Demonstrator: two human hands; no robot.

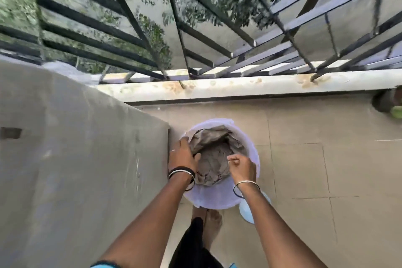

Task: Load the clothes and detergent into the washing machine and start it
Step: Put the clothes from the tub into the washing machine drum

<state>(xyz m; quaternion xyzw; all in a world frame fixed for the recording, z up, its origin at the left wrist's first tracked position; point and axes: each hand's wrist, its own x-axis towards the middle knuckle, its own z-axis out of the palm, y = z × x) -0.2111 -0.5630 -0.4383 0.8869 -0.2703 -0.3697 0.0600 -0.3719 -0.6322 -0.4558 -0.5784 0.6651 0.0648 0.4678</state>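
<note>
A round white plastic bucket (217, 197) stands on the beige tiled floor (304, 169), just beside the corner of a grey plastered wall (76, 148) that lies to the bucket's left. Inside the bucket sits a crumpled heap of grey cloth (214, 154), filling it nearly to the rim. The person stands over the bucket with both bare arms reaching down into it. The left hand (181, 154) lies on the bucket's left edge, fingers spread and curled over the grey cloth where it bunches against the rim, touching the fabric; whether it has closed a grip on the cloth cannot be told. The right hand (241, 167) is at the bucket's right side, directly above the cloth, its fingers drawn together in a loose pinch; whether any fabric is caught between them cannot be told. The cloth thus lies between the two hands and beneath them. Dark and silver bangles (181, 173) circle the left wrist, and a thin silver bangle (247, 186) circles the right. Beyond the bucket runs a stained pale ledge (239, 88) carrying a black metal railing (174, 28). A pale blue object (248, 211) shows partly behind the bucket's near right side.
</note>
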